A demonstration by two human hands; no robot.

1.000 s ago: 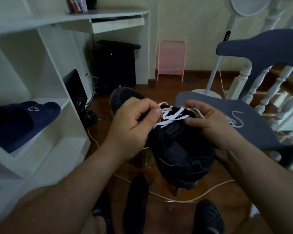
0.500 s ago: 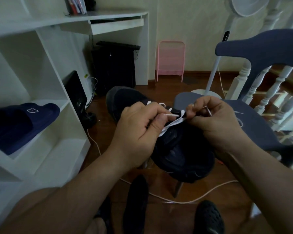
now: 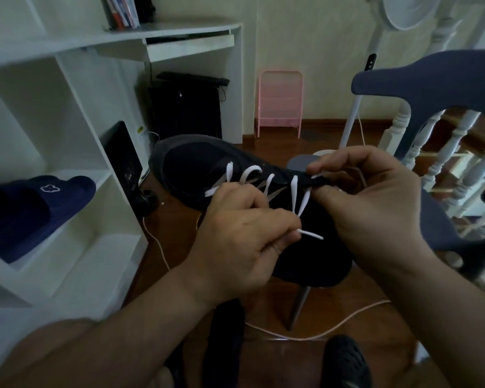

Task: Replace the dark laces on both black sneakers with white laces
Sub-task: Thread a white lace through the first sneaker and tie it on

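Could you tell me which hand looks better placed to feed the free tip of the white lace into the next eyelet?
Probably the left hand: it already pinches the white lace just behind its free tip. The right hand grips the black sneaker at its eyelet edge, steadying it.

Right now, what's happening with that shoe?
A person is lacing a black sneaker held up in front of them with a white lace. The left hand pinches the lace near its tip, which pokes out toward the right. The right hand grips the sneaker's upper edge near the top eyelets. White lace already crosses several eyelet rows; the top is not yet finished.
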